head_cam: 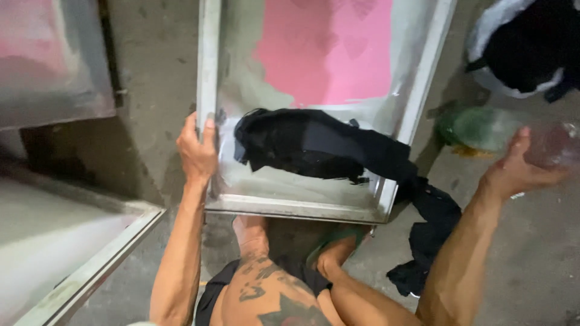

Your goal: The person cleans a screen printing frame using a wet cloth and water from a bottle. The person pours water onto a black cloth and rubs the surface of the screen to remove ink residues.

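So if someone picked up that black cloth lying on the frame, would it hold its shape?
Probably not. The black cloth lies crumpled and droops over the frame edge to the floor, so it looks floppy. It seems thin, so likely light. It may be damp, but that can't be told.

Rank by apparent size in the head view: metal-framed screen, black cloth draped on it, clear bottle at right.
1. Metal-framed screen, held at its edge by the left hand.
2. Black cloth, trailing off the frame to the floor.
3. Clear bottle at the right hand; blurred and partly cut off, so its size is unsure.

Concrete floor (531, 265), black cloth (429, 235), framed screen (290, 207)
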